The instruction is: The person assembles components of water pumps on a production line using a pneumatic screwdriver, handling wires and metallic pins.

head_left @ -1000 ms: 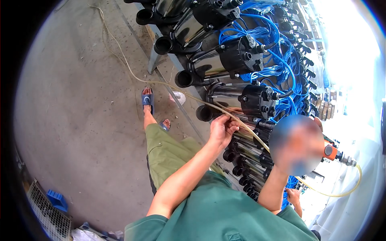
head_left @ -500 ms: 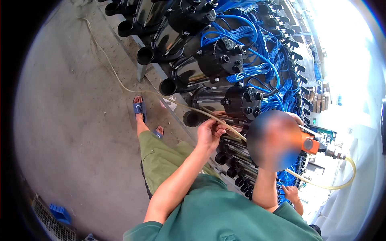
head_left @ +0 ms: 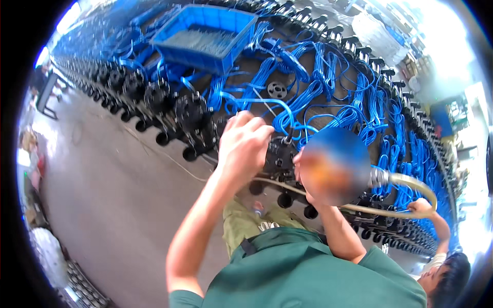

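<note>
My left hand [head_left: 243, 146] is curled, fingertips bent down over the top of a black cylindrical unit [head_left: 278, 156] that looks like a pump; what they grip, if anything, is hidden. To its right, my right hand [head_left: 300, 167] is wrapped round an orange air tool [head_left: 331, 172], largely blurred out. A metal fitting [head_left: 379, 177] joins the tool to a yellowish hose [head_left: 418, 187], which loops back under my right wrist and runs on past the row of units.
Rows of black units [head_left: 192, 113] with round openings line the bench edge. Coiled blue cables [head_left: 305, 105] cover the bench, with a blue crate [head_left: 200, 61] of small parts and a grey disc [head_left: 277, 90]. A co-worker's hand [head_left: 420, 206] reaches in at the right.
My left hand has let go of the hose and moved up onto a black unit. The orange tool has shifted left in my right hand. The view has turned toward the bench, bringing the crate into sight.
</note>
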Demonstrator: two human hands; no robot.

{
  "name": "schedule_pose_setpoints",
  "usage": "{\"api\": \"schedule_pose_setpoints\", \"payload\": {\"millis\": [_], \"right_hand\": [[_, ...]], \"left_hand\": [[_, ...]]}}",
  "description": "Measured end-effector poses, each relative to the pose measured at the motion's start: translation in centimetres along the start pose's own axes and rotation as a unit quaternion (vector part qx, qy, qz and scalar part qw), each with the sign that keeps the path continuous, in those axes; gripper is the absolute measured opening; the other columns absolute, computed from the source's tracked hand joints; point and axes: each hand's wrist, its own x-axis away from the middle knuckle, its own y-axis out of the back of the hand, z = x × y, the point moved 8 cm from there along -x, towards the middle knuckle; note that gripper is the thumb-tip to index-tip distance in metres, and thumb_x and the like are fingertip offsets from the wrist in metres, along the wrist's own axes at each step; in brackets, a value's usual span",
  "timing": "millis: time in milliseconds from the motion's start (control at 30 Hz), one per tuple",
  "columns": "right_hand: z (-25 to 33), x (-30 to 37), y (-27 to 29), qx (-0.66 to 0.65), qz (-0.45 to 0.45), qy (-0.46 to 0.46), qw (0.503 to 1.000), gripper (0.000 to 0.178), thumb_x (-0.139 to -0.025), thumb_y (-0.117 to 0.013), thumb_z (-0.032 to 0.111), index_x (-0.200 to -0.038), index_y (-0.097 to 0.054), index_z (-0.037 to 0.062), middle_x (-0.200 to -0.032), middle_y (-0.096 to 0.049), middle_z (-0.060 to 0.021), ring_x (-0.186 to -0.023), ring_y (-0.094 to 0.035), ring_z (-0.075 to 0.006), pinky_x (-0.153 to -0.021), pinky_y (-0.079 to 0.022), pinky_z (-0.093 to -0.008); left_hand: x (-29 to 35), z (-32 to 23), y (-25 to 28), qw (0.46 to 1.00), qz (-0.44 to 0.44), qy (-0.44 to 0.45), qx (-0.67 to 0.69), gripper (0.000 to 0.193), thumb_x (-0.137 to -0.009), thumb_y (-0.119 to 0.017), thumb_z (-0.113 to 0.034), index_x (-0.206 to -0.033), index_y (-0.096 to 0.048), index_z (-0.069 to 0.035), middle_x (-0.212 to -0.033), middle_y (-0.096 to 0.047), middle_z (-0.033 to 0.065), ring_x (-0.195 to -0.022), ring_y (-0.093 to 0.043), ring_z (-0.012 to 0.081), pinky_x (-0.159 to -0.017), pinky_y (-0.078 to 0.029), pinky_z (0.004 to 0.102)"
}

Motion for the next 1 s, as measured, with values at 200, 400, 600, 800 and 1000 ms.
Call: {"api": "schedule_pose_setpoints", "payload": {"millis": [200,400,600,800,1000], "right_hand": [[1.9,4.2,1.9,0.062,-0.072,0.013,0.995,0.020,-0.087,-0.057,0.006,-0.107,-0.055,0.0020,-0.088,-0.060,-0.0088,-0.078,-0.058,-0.0158,-0.070,-0.049,-0.0294],[5.3,6.7,4.5,0.081,-0.218,0.051,0.971,0.016,-0.083,-0.057,0.005,-0.098,-0.056,-0.0006,-0.078,-0.061,-0.0111,-0.067,-0.060,-0.0161,-0.061,-0.051,-0.0287],[9.5,8.3,5.6,0.061,-0.289,0.139,0.945,0.033,-0.089,-0.060,0.016,-0.117,-0.054,-0.0008,-0.098,-0.062,-0.0157,-0.079,-0.064,-0.0191,-0.071,-0.055,-0.0318],[13.8,11.7,6.4,0.068,-0.386,0.206,0.897,0.037,-0.089,-0.060,0.023,-0.117,-0.056,-0.0008,-0.099,-0.064,-0.0163,-0.083,-0.064,-0.0217,-0.073,-0.055,-0.0338],[15.1,8.1,7.0,-0.001,-0.455,0.233,0.859,0.041,-0.089,-0.060,0.029,-0.117,-0.058,-0.0009,-0.101,-0.065,-0.0169,-0.086,-0.064,-0.0244,-0.075,-0.055,-0.0359]], "left_hand": [[-2.8,6.5,-13.3,0.873,0.466,-0.142,-0.014,0.020,-0.074,-0.068,-0.008,-0.092,-0.077,-0.008,-0.085,-0.071,0.0192,-0.080,-0.070,0.0380,-0.074,-0.056,0.0471],[-2.8,3.5,-13.1,0.792,0.508,-0.326,-0.090,0.006,-0.074,-0.067,-0.006,-0.079,-0.067,-0.003,-0.079,-0.070,0.0168,-0.080,-0.070,0.0342,-0.073,-0.056,0.0429],[-6.4,-0.2,-6.4,0.851,0.402,-0.335,0.042,0.011,-0.078,-0.067,-0.005,-0.086,-0.062,0.000,-0.084,-0.064,0.0135,-0.082,-0.064,0.0329,-0.073,-0.053,0.0419],[-19.3,1.6,4.3,0.931,0.221,-0.071,0.283,0.005,-0.087,-0.062,-0.002,-0.091,-0.065,-0.001,-0.078,-0.065,0.0061,-0.070,-0.060,0.0149,-0.063,-0.046,0.0262],[-25.9,8.6,5.2,0.840,0.099,0.012,0.533,0.018,-0.100,-0.055,-0.014,-0.100,-0.063,0.002,-0.095,-0.070,0.0161,-0.091,-0.068,0.0233,-0.084,-0.052,0.0342]]}}
